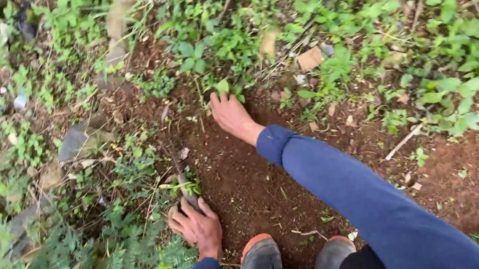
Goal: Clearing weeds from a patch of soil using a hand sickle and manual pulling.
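My right hand (231, 116) reaches forward in a blue sleeve to the far edge of a patch of bare reddish soil (258, 181). Its fingers are closed in a low green weed (222, 87). Near my feet, my left hand (197, 226) is shut on the handle of a dark, narrow-bladed tool (177, 167). The blade lies on the soil and points away from me, with a few green stems (186, 188) across it. Two grey boots with orange rims (261, 260) stand at the bottom of the view.
Leafy weeds ring the soil patch on every side, with ferns (114, 262) at the lower left. A flat grey stone (74, 141) lies to the left, a brown flat scrap (310, 58) ahead, and a thin stick (404, 140) to the right.
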